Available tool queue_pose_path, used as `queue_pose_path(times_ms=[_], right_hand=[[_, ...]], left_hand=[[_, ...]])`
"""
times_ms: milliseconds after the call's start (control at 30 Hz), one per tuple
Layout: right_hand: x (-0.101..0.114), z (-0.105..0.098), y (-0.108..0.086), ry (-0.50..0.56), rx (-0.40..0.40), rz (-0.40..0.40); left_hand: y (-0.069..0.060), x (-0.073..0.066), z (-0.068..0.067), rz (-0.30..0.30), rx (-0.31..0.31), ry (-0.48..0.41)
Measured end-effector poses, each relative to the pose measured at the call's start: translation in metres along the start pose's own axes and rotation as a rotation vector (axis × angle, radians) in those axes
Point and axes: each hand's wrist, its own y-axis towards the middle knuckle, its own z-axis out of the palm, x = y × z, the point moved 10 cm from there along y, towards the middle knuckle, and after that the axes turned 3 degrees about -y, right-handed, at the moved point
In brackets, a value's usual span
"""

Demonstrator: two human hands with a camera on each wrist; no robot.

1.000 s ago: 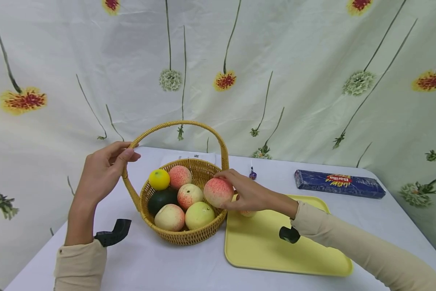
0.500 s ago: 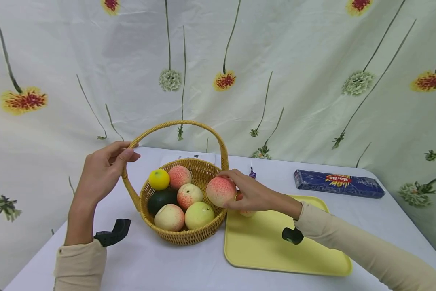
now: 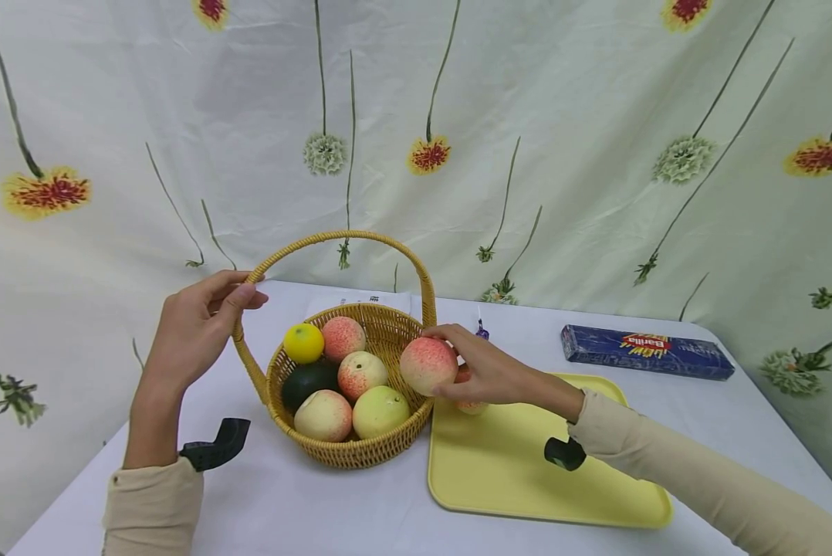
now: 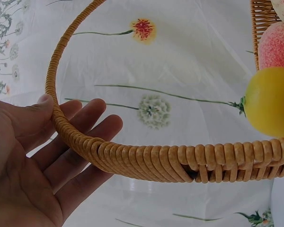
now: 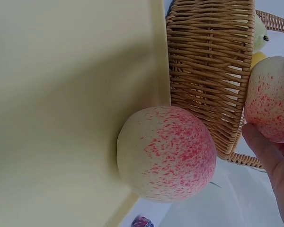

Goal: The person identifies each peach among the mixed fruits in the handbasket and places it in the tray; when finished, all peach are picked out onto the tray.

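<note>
My left hand (image 3: 197, 332) holds the left side of the arched handle (image 3: 350, 234) of a wicker basket (image 3: 350, 455), its thumb against the near side and fingers behind in the left wrist view. Inside the basket lie several fruits: a yellow lemon-like fruit (image 3: 303, 343), pink-speckled peaches (image 3: 363, 374), a dark green fruit (image 3: 309, 384) and a pale green round one (image 3: 381, 411). At the basket's right rim my right hand (image 3: 481, 367) grips a pink and cream peach (image 3: 428, 366). Another peach (image 5: 165, 153) sits on the yellow tray (image 5: 61, 94), mostly hidden behind the right hand in the head view.
The yellow tray reaches right from the basket's side. Behind it lie a blue Barilla box (image 3: 645, 351) and a purple-wrapped lollipop (image 3: 482, 333), partly covered by the hand. A white packet (image 3: 395, 302) rests behind the basket. Flower-printed cloth (image 3: 569, 116) hangs at the back.
My right hand has shifted slightly to the right with the peach, toward the basket's right rim. The left hand and the basket stay where they were.
</note>
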Motion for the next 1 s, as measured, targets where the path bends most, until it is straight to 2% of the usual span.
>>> queue_pose_path(times_ms=[567,1000], right_hand=[[-0.005,-0.006,-0.008,0.003,-0.009,0.000],[-0.001,-0.009,-0.018,-0.017,-0.020,0.000]], left_hand=[[0.002,0.003,0.001,-0.015,0.007,0.006],[0.002,0.002,0.001,-0.006,0.002,0.006]])
